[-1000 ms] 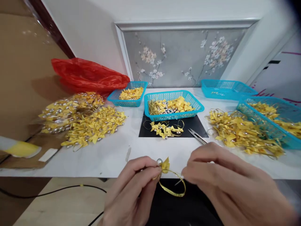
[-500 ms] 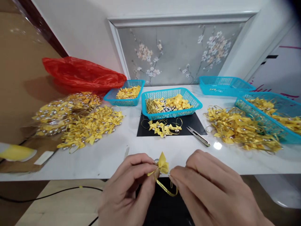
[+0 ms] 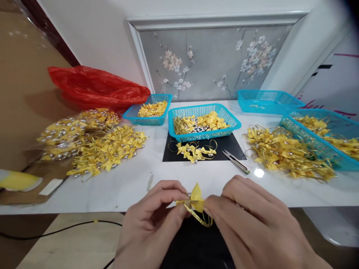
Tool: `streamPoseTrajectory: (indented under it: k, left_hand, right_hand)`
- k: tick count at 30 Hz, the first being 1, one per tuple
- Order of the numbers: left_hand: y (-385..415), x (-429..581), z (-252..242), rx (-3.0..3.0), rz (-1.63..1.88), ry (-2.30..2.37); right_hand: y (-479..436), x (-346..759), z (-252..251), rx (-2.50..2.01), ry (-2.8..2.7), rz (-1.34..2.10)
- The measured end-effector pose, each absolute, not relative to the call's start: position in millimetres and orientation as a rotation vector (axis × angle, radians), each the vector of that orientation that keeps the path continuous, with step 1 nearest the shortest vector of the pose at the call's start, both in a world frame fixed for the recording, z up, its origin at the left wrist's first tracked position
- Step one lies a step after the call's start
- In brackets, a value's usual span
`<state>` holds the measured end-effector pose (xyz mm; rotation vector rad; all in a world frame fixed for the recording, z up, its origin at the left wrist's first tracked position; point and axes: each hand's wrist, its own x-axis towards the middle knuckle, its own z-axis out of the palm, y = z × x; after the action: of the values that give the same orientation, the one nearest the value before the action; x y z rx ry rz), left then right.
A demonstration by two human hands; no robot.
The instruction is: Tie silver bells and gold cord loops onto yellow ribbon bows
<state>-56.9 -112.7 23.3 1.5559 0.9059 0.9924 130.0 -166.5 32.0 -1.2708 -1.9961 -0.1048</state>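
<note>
Between my two hands is a yellow ribbon bow (image 3: pixel 196 195) with a loop of gold cord (image 3: pixel 202 221) hanging under it. My left hand (image 3: pixel 155 216) pinches the bow's left side and the cord between thumb and fingertips. At the bow's right edge, my right hand (image 3: pixel 249 220) is closed, its thumb and index finger pressed together; its fingers hide what exactly they grip there. Beyond the hands, a few finished-looking bows with silver beads (image 3: pixel 196 151) lie on a black mat (image 3: pixel 171 154), with thread snips (image 3: pixel 236 161) at the mat's right edge.
A blue basket (image 3: pixel 204 108) of bows and beads stands mid-table, with more blue baskets (image 3: pixel 269 98) behind it. Bow piles lie left (image 3: pixel 112 149) and right (image 3: pixel 283 155). A red plastic bag (image 3: pixel 98 87) sits back left. The white table's (image 3: pixel 126 194) front edge runs behind my hands.
My right fingertips have moved slightly left, up against the bow's right side. The bow has turned a little and the cord loop sits higher and closer to it.
</note>
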Motion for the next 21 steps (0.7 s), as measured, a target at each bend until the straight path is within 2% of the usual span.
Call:
streamPoseTrajectory:
  k: [3, 6, 11, 21]
  left_hand:
    - [-107, -57, 24, 1.311, 0.786, 0.770]
    - [-101, -59, 21, 1.148, 0.605, 0.665]
    - [-90, -55, 13, 1.149, 0.533, 0.602]
    - [-83, -50, 35, 1.396, 0.394, 0.637]
  right_hand:
    - [-166, 137, 35, -1.309, -2.020, -0.094]
    - [-164, 145, 39, -1.313, -1.944, 0.078]
    - [-158, 153, 35, -1.328, -1.790, 0.371]
    - [-165, 166, 31, -1.126, -2.070, 0.303]
